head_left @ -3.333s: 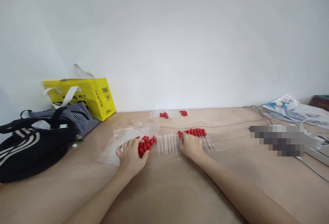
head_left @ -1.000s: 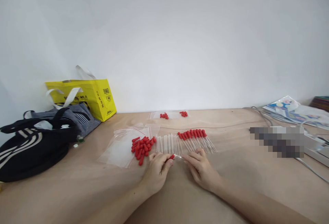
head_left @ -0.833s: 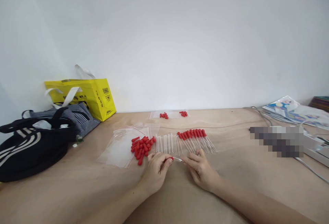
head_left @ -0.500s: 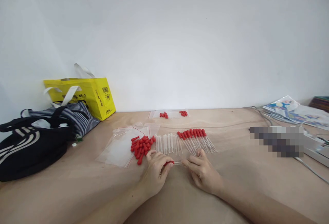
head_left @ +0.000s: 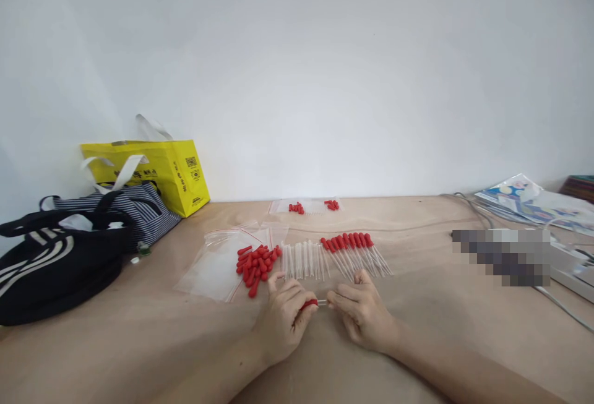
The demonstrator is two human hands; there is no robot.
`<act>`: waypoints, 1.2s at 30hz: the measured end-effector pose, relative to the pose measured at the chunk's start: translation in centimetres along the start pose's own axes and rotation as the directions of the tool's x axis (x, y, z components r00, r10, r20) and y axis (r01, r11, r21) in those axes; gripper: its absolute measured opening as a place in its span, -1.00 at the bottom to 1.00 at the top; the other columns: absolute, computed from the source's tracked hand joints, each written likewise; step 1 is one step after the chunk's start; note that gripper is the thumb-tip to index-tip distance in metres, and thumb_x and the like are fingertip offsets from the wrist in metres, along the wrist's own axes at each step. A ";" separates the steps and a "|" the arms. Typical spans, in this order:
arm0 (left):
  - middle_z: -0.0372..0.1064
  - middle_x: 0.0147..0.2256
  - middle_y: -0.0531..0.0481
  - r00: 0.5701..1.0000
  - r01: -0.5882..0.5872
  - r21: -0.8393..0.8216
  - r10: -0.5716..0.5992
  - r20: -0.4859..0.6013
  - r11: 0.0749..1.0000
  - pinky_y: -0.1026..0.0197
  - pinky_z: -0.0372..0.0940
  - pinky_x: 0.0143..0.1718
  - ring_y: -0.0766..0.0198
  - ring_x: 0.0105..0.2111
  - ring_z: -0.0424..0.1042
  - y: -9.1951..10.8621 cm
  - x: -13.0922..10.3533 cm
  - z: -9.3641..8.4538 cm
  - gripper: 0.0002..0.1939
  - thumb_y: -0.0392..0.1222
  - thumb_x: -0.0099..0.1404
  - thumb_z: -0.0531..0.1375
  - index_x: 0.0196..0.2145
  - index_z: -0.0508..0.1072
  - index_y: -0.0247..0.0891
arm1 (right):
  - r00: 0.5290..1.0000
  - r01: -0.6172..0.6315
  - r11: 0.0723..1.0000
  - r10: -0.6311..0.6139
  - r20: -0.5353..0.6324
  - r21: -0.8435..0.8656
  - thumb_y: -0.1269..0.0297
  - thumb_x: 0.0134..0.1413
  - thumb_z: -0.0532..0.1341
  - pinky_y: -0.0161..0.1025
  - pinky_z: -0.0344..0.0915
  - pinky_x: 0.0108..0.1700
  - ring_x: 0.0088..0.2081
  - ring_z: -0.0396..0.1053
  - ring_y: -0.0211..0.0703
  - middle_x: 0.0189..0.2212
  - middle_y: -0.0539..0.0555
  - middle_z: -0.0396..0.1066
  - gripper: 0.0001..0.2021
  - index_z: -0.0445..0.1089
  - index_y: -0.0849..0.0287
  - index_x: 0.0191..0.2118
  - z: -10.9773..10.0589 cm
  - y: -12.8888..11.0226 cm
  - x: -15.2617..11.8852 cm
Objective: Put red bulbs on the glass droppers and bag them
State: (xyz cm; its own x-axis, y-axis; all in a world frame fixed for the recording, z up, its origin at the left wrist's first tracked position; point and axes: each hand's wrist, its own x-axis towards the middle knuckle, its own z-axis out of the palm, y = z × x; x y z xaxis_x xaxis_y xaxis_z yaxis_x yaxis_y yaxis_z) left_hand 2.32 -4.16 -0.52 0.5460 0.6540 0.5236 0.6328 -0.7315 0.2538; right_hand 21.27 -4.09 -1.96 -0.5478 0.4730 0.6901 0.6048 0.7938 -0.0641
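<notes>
Red rubber, by the look of it, makes up the bulb (head_left: 309, 304) pinched in the left hand (head_left: 285, 314), its end meeting a clear tube (head_left: 323, 302) held in the right hand (head_left: 359, 305). Both grips are narrow, fingers closed on their pieces, low over the near part of the desk (head_left: 427, 255); whether anything touches the wood I can't tell. I'd judge the bulb light, soft and a bit clingy, best pinched near its neck so it doesn't fold. The tube seems light too, but stiff and slippery; if it is glass, which I can't tell from here, it could snap, so hold it close to the bulb and don't bend it. Beyond the hands lie loose bulbs (head_left: 253, 265), loose tubes (head_left: 299, 260) and a fanned row of droppers (head_left: 357, 252). As for writing, the yellow bag (head_left: 153, 172) carries dark Chinese characters, the last apparently 点, and a QR code; the rest is too blurred. The black bag (head_left: 69, 274) has pale stripes but no name I can make out, and the leaflets (head_left: 510, 193) are unreadable.
</notes>
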 end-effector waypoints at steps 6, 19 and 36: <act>0.37 -0.51 0.09 1.000 -0.005 -0.007 0.005 0.004 1.000 0.03 -0.14 -0.05 0.30 -0.42 0.30 0.1 0.3 -0.2 -0.80 -0.22 0.25 -0.02 -0.45 0.35 -0.20 | 0.999 -0.019 0.999 0.018 0.033 0.046 0.53 -0.09 -0.05 -0.26 -0.15 -0.38 -0.58 0.04 -0.34 -0.61 -0.05 0.24 -0.78 0.30 0.20 -0.42 0.0 0.1 0.4; 0.40 -0.51 0.13 0.990 -0.143 0.147 0.143 0.008 0.979 -0.04 -0.28 -0.01 0.30 -0.37 0.29 -0.9 0.3 -0.4 -0.85 -0.24 0.24 0.02 -0.33 0.38 -0.14 | 0.997 0.045 0.998 -0.042 0.069 -0.038 0.44 0.10 -0.07 -0.26 -0.14 -0.36 -0.54 0.09 -0.33 -0.61 -0.05 0.23 -0.75 0.35 0.20 -0.34 -0.2 0.4 0.7; 0.33 -0.19 -0.05 0.991 0.116 0.279 -0.091 -0.100 0.953 -0.03 -0.11 -0.06 0.14 -0.16 0.25 -2.4 -0.1 -1.0 -0.67 -0.21 0.17 0.05 -0.08 0.24 -0.15 | 0.768 -0.616 0.746 0.640 0.015 -0.253 0.42 0.01 0.00 -0.26 -0.07 -0.23 -0.27 0.28 -0.16 -0.38 0.07 0.40 -0.78 0.35 0.18 -0.26 1.0 4.4 2.2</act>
State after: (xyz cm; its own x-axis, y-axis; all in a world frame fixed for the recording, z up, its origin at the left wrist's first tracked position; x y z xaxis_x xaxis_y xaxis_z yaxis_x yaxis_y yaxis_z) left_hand 0.20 -2.62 -0.41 0.4286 0.6954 0.5769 0.8197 -0.5678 0.0755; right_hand 22.17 0.84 -1.41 -0.0427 0.8771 0.4784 0.9347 0.2042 -0.2909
